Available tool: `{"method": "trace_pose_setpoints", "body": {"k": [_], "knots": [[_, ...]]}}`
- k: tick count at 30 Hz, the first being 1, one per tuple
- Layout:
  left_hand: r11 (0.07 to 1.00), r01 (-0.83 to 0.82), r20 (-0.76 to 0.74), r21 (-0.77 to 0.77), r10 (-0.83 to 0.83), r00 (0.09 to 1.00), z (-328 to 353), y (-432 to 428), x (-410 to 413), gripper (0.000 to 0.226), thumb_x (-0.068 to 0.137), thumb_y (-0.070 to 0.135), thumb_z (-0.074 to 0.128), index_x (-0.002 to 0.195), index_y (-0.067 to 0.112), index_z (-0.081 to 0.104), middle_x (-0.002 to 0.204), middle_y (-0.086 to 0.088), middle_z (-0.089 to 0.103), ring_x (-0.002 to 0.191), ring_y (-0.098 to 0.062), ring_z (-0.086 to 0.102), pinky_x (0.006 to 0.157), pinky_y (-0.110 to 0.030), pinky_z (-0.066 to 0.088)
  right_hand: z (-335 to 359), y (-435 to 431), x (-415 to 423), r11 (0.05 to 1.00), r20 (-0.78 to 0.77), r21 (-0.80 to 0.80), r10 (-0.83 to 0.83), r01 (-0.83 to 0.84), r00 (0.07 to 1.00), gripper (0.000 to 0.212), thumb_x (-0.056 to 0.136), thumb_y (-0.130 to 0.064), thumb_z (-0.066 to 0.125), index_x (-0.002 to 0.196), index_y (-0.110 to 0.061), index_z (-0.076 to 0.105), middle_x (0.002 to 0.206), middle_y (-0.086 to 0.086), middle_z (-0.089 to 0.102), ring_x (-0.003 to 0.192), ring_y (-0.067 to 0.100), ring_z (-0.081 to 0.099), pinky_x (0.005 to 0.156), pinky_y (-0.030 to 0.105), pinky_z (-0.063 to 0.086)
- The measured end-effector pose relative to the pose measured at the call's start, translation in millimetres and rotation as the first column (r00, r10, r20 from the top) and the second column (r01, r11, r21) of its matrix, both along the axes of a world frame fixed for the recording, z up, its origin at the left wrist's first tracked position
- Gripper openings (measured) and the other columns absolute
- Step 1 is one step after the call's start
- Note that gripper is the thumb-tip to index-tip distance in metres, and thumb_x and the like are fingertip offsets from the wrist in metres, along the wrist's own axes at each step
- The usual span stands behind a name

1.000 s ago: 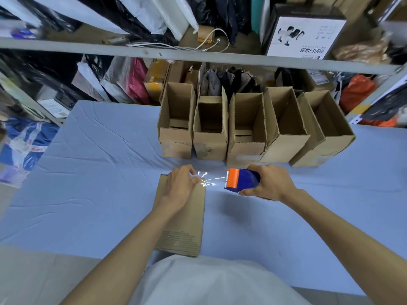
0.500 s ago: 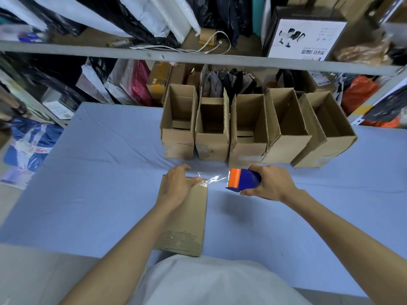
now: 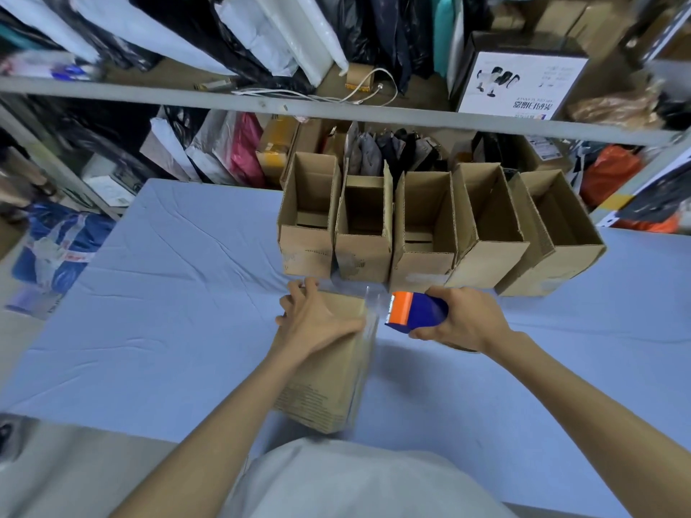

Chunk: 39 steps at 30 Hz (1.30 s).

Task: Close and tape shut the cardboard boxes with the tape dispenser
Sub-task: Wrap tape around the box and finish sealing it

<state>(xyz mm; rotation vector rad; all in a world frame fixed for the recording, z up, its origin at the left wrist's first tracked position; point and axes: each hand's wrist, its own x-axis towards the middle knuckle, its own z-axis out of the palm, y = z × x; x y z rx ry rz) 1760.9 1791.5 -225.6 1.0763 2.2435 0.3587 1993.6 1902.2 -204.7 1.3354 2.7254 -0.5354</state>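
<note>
You have one closed box (image 3: 329, 372) near you on the table (image 3: 168, 293), left hand (image 3: 318, 325) flat on it with fingers spread, right hand (image 3: 467, 319) clamped round the tape dispenser (image 3: 417, 312) at its far corner, while five open boxes (image 3: 420, 269) behind wait untaped.

The tabletop (image 3: 168, 312), covered with a wrinkled pale blue cloth (image 3: 561, 386), carried five open cardboard boxes (image 3: 422, 237) standing side by side in a row toward its far edge. One closed box (image 3: 329, 390) lay nearer the front edge, close before the row.
</note>
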Motion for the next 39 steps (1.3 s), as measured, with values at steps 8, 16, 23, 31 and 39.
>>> {"method": "trace_pose_setpoints", "body": {"k": [8, 16, 23, 31, 39], "knots": [[0.998, -0.016, 0.526, 0.056, -0.016, 0.850, -9.7, -2.3, -13.1, 0.101, 0.046, 0.066, 0.071, 0.130, 0.026, 0.031, 0.134, 0.000, 0.035, 0.118, -0.016, 0.043, 0.088, -0.027, 0.040, 27.7, -9.7, -9.1, 0.999, 0.068, 0.044, 0.005, -0.008, 0.998, 0.074, 0.064, -0.073, 0.070, 0.120, -0.027, 0.053, 0.110, -0.007, 0.066, 0.095, 0.012, 0.058, 0.061, 0.020, 0.040], [0.964, -0.142, 0.497, 0.226, 0.011, 0.867, -4.6, -13.6, -33.2, 0.068, 0.075, 0.026, 0.082, 0.130, 0.024, 0.044, 0.134, 0.002, 0.040, 0.123, -0.018, 0.047, 0.089, -0.025, 0.042, 27.0, -18.0, -41.6, 1.000, 0.064, -0.013, -0.013, 0.013, 0.998, 0.072, 0.063, -0.071, 0.072, 0.117, -0.026, 0.055, 0.108, -0.005, 0.066, 0.097, 0.016, 0.059, 0.069, 0.026, 0.047], [0.978, 0.165, -0.305, 0.128, -0.120, 0.945, -7.5, -28.1, 35.5, 0.111, 0.054, 0.064, 0.076, 0.143, 0.018, 0.027, 0.144, -0.003, 0.023, 0.130, -0.025, 0.030, 0.102, -0.036, 0.031, 21.6, -27.5, -72.6, 0.999, -0.005, 0.000, -0.052, 0.052, 0.999, 0.080, 0.062, -0.069, 0.073, 0.123, -0.022, 0.054, 0.112, -0.002, 0.067, 0.096, 0.017, 0.061, 0.065, 0.023, 0.042], [0.953, 0.231, -0.426, 0.194, -0.130, 0.895, -20.6, -37.8, 23.2, 0.095, 0.069, 0.064, 0.066, 0.146, 0.022, 0.028, 0.155, -0.002, 0.020, 0.136, -0.023, 0.029, 0.099, -0.036, 0.030, 20.1, -28.8, -72.9, 0.991, -0.035, -0.080, -0.114, 0.111, 0.993, 0.078, 0.062, -0.067, 0.075, 0.122, -0.021, 0.053, 0.108, -0.002, 0.066, 0.093, 0.016, 0.059, 0.065, 0.025, 0.048], [0.947, 0.294, -0.347, 0.131, -0.234, 0.908, -7.7, -36.9, 17.3, 0.098, 0.072, 0.064, 0.066, 0.148, 0.023, 0.021, 0.157, -0.003, 0.012, 0.137, -0.026, 0.026, 0.104, -0.037, 0.027, 14.9, -39.8, -31.4, 0.981, -0.067, -0.121, -0.158, 0.149, 0.985, 0.073, 0.065, -0.064, 0.075, 0.122, -0.025, 0.054, 0.108, -0.006, 0.065, 0.087, 0.010, 0.052, 0.051, 0.015, 0.032]]}}
